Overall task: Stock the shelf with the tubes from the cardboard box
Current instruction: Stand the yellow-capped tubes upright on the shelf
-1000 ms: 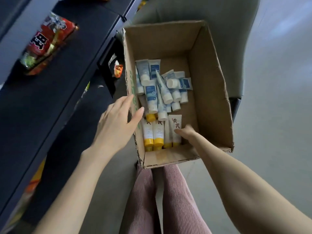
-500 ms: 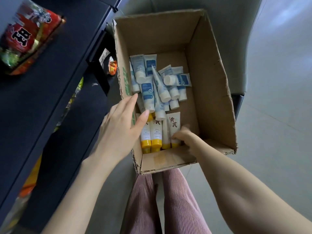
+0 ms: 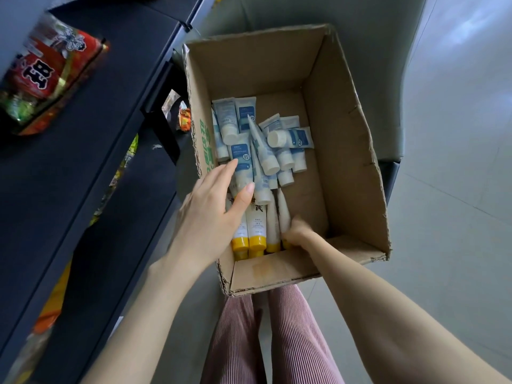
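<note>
An open cardboard box (image 3: pixel 340 128) holds several white-and-blue tubes (image 3: pixel 243 159) piled at the back. Several white tubes with yellow caps (image 3: pixel 256 225) lie in a row at the front. My left hand (image 3: pixel 213 212) reaches over the box's left wall, fingers straight, lying over the nearest blue tube and the left yellow-capped ones. My right hand (image 3: pixel 299 232) is low in the box, its fingers curled round the rightmost yellow-capped tubes (image 3: pixel 284 214), which stand tipped on edge. The dark shelf (image 3: pixel 83 151) runs along the left.
A red snack packet (image 3: pixel 47 70) lies on the upper shelf board, and more packets (image 3: pixel 184 117) show on lower levels. My legs in pink striped trousers (image 3: pixel 277 342) are below the box. Pale floor (image 3: pixel 457 189) lies to the right.
My left hand moved from the box's left rim inward over the tubes. My right hand closed on the rightmost yellow-capped tubes and tipped them on edge.
</note>
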The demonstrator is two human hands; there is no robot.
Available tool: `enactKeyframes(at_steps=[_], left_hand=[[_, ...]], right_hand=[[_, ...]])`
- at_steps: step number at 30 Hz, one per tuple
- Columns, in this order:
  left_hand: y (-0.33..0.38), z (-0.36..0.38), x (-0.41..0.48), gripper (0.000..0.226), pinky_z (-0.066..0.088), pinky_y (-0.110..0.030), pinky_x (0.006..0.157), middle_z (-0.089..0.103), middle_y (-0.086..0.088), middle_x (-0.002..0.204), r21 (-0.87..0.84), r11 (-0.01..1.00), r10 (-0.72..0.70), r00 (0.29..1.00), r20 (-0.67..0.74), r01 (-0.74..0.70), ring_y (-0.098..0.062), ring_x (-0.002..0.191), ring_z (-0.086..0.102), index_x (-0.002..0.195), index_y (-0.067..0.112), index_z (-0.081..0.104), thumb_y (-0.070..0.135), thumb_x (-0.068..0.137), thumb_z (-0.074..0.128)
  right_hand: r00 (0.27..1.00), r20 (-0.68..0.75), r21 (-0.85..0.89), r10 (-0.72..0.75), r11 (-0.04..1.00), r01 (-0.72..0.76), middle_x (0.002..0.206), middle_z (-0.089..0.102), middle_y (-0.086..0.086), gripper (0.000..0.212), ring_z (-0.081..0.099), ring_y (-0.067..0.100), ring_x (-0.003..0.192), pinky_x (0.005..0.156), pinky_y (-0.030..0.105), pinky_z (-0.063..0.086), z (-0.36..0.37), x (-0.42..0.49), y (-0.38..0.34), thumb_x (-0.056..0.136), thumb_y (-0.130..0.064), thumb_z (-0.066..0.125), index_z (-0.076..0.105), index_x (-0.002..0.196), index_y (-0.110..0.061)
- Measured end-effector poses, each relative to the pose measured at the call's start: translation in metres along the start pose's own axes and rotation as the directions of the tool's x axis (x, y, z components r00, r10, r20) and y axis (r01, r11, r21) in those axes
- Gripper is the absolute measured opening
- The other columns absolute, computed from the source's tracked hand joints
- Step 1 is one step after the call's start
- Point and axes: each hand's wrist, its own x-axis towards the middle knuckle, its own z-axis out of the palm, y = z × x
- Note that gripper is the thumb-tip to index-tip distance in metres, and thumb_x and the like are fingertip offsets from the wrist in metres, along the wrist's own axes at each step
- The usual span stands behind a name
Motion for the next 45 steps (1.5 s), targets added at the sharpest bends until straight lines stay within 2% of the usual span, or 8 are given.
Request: enactKeyframes(at_steps=[12, 15, 19, 24, 30, 34, 39, 45], left_hand=[[-0.003, 0.006, 0.002, 0.044, 0.024, -0.020, 0.107, 0.037, 0.007, 0.148, -0.197, 0.979, -0.050, 0.999, 0.019, 0.053, -0.004, 0.134, 0.031, 0.144, 0.022, 0.034, 0.026, 0.101, 0.038], [0.002, 0.005, 0.005, 0.043, 0.026, -0.017, 0.102, 0.039, 0.008, 0.144, -0.240, 0.969, -0.056, 0.997, 0.053, 0.067, -0.003, 0.132, 0.033, 0.143, 0.024, 0.037, 0.027, 0.100, 0.041], [0.009, 0.005, 0.007, 0.053, 0.028, -0.022, 0.106, 0.033, 0.010, 0.148, -0.287, 0.954, -0.063, 0.995, 0.077, 0.083, -0.002, 0.133, 0.030, 0.146, 0.025, 0.031, 0.032, 0.096, 0.048], [0.017, 0.003, 0.011, 0.079, 0.036, -0.024, 0.100, 0.028, 0.008, 0.151, -0.533, 0.825, -0.198, 0.979, 0.040, 0.189, -0.001, 0.130, 0.034, 0.150, 0.024, 0.013, 0.032, 0.088, 0.062], [0.020, -0.004, 0.010, 0.030, 0.052, -0.015, 0.073, 0.071, 0.007, 0.105, -0.783, 0.614, -0.109, 0.993, 0.045, 0.103, -0.003, 0.097, 0.066, 0.112, 0.017, 0.062, 0.018, 0.083, 0.064], [0.012, -0.013, 0.011, 0.034, 0.052, -0.015, 0.073, 0.073, 0.007, 0.101, -0.808, 0.573, -0.064, 0.990, 0.122, 0.137, -0.006, 0.095, 0.068, 0.107, 0.018, 0.064, 0.024, 0.073, 0.066], [-0.008, -0.024, 0.012, 0.038, 0.055, -0.025, 0.071, 0.074, 0.005, 0.099, -0.797, 0.582, -0.158, 0.984, 0.085, 0.162, -0.009, 0.090, 0.069, 0.108, 0.018, 0.065, 0.031, 0.073, 0.065], [-0.029, -0.037, 0.005, 0.018, 0.056, -0.020, 0.064, 0.074, 0.008, 0.082, -0.888, 0.426, -0.362, 0.932, 0.005, 0.170, -0.004, 0.075, 0.069, 0.100, 0.016, 0.065, 0.025, 0.086, 0.058]], right_hand=[[0.976, 0.196, 0.468, -0.098, 0.884, -0.005, 0.128, 0.050, 0.019, 0.066, 0.060, 0.027, 0.106, 0.077, 0.032, 0.057, -0.035, -0.022, 0.003, 0.086, -0.021, 0.067, 0.033, 0.137, 0.004], [0.968, 0.110, 0.458, -0.225, 0.876, 0.151, 0.124, 0.058, 0.013, 0.050, 0.062, 0.020, 0.103, 0.075, 0.025, 0.055, -0.043, -0.049, 0.010, 0.089, -0.022, 0.063, 0.045, 0.131, -0.002], [0.880, 0.084, 0.668, -0.467, 0.682, 0.298, 0.112, 0.068, 0.010, 0.022, 0.066, 0.019, 0.101, 0.081, 0.026, 0.057, -0.056, -0.099, 0.012, 0.093, -0.015, 0.056, 0.059, 0.115, -0.014], [0.755, 0.119, 0.867, -0.645, 0.439, 0.238, 0.119, 0.065, 0.017, 0.037, 0.063, 0.030, 0.109, 0.086, 0.033, 0.056, -0.053, -0.130, -0.001, 0.087, -0.013, 0.059, 0.055, 0.124, -0.007], [0.718, 0.088, 0.848, -0.691, 0.431, 0.310, 0.123, 0.064, 0.013, 0.055, 0.057, 0.034, 0.117, 0.104, 0.053, 0.041, -0.042, -0.146, -0.024, 0.073, -0.035, 0.076, 0.060, 0.123, -0.017], [0.701, 0.062, 0.906, -0.710, 0.335, 0.259, 0.118, 0.065, 0.014, 0.042, 0.063, 0.024, 0.105, 0.094, 0.037, 0.052, -0.031, -0.152, -0.030, 0.077, -0.014, 0.069, 0.062, 0.118, -0.011], [0.755, 0.068, 0.893, -0.652, 0.377, 0.245, 0.120, 0.066, 0.004, 0.040, 0.062, 0.018, 0.113, 0.095, 0.030, 0.051, -0.028, -0.141, -0.025, 0.082, -0.013, 0.067, 0.060, 0.122, -0.014], [0.909, -0.058, 0.705, -0.413, 0.628, 0.330, 0.123, 0.062, 0.002, 0.042, 0.059, 0.014, 0.114, 0.097, 0.031, 0.049, -0.037, -0.083, -0.008, 0.086, -0.024, 0.067, 0.057, 0.125, -0.017]])
